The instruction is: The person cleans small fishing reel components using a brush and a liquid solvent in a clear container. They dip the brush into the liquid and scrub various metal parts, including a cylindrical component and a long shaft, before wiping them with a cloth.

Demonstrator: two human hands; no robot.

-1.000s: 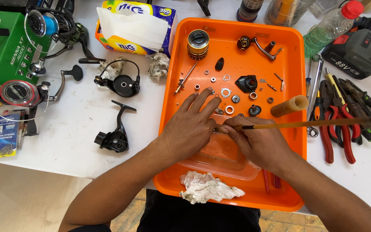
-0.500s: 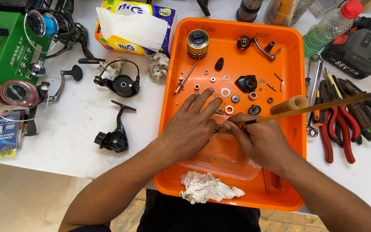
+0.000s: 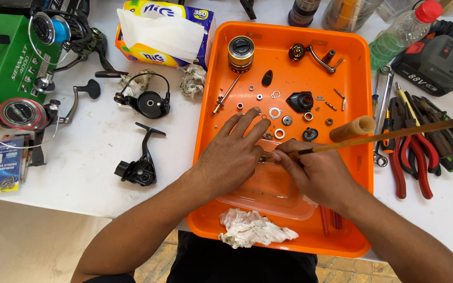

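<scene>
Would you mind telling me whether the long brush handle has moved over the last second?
Yes. The brush handle in the right hand has tilted: its far end rose, then dipped slightly, against the red pliers.

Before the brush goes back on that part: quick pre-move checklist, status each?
1. Left hand pins the small part over the clear dish: ok.
2. Right hand grips the long brush: ok.
3. Brush tip on the part: cannot tell, fingers hide it.
4. Washers lie apart from both hands: ok.
5. Brush handle passes over the pliers; clearance: cannot tell.
6. Rag inside the orange tray: ok.
</scene>
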